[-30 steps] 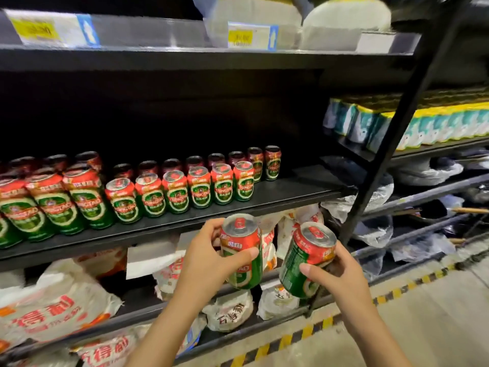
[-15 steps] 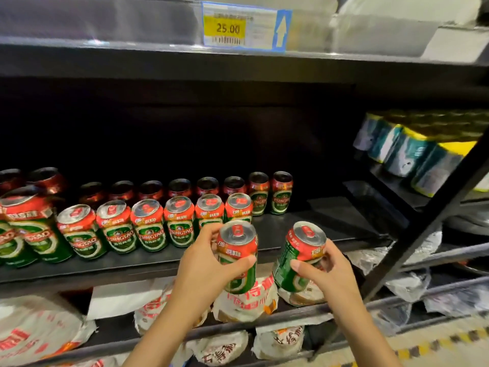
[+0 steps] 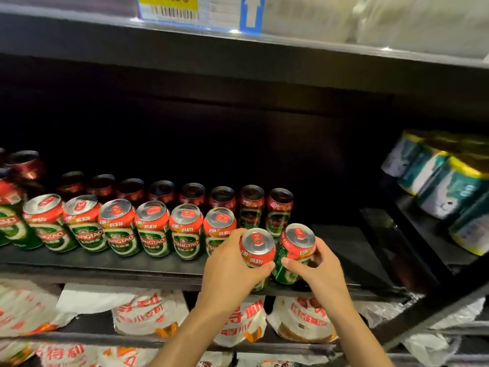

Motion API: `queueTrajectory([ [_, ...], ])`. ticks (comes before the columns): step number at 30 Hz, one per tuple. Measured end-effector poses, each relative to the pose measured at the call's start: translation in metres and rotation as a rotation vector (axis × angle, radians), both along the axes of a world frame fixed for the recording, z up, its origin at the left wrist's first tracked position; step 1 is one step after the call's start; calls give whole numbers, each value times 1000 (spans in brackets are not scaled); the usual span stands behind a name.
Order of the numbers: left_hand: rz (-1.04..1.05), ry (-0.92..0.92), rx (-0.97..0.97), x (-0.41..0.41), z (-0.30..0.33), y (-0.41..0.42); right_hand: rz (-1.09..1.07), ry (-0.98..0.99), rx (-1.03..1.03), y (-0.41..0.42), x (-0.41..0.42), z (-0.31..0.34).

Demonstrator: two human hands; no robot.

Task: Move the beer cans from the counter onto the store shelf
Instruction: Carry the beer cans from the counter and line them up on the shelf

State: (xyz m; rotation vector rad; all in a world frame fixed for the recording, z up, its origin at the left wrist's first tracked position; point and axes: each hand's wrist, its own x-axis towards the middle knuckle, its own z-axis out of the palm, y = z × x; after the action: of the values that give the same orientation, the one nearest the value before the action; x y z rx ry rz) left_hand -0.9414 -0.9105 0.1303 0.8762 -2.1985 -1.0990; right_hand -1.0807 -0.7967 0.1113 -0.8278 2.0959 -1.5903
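My left hand (image 3: 229,271) grips a red and green beer can (image 3: 257,250) upright at the front edge of the black shelf (image 3: 352,258). Beside it my right hand (image 3: 316,271) grips a second beer can (image 3: 295,250), tilted a little to the right. Both cans are at the right end of the front row of cans (image 3: 119,226), next to its last can. A back row of cans (image 3: 193,194) stands behind in the dark. Whether the held cans rest on the shelf is hidden by my hands.
The shelf board to the right of my hands is bare up to a black upright post (image 3: 412,311). Teal and yellow cans (image 3: 449,186) fill the neighbouring shelf at right. White printed bags (image 3: 238,319) lie on the shelf below. A yellow price tag (image 3: 169,6) hangs above.
Both hands have carried their cans up and forward from below the shelf edge to the shelf's front, at the end of the front row. The view has moved closer.
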Motion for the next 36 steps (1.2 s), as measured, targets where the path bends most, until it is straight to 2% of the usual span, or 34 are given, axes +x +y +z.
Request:
queueTrajectory([
  [12,23,30,-34,-37,-11,-2,36,34,-2,-12,-33,-16],
  [20,-6,-60,-16,-41,-14,-6,116,64,4,-10,-36,-21],
  [25,-72,-80,-179,-42,8,-5,173,53,-9,-7,-48,-5],
  [27,-147,-151,-302,-41,21,-14,243,88,13,-8,-57,5],
  [29,-280,-341,-392,-42,33,-30,314,124,72,-10,-65,13],
  [31,-406,-511,-359,-45,42,-44,351,173,115,-13,-71,16],
  [33,-475,-579,-330,-51,46,-53,371,228,127,-15,-73,16],
  [36,-524,-616,-414,-58,49,-58,386,225,120,-15,-70,18],
])
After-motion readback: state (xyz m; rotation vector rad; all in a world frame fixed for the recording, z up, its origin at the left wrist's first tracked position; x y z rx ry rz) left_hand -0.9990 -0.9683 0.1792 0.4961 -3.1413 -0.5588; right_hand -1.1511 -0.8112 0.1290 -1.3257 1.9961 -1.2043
